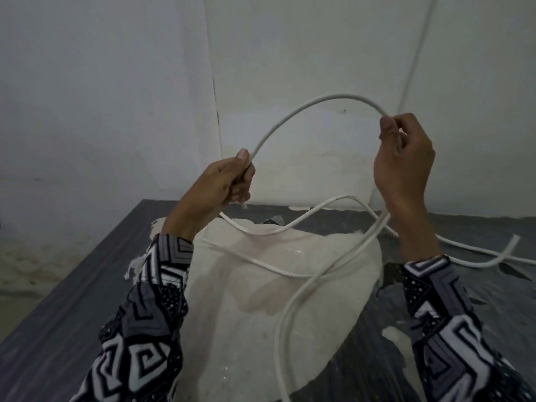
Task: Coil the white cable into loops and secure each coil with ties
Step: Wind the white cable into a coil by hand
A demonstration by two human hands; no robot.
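Note:
A white cable (pixel 304 104) arches in the air between my two hands. My left hand (pixel 229 181) is closed around it near its cut end, which pokes out just below the fist. My right hand (pixel 403 158) pinches the cable at the arch's right end, higher up. From there the cable drops behind the right wrist and runs in loose curves over the grey table (pixel 58 300), with one strand leaving at the bottom of the view. No ties are visible.
A large worn white patch (pixel 261 300) covers the table's middle under the cable. More white cable lies at the right (pixel 478 264). A thin white line runs up the wall (pixel 417 53) at the back right. White walls meet in a corner behind the table.

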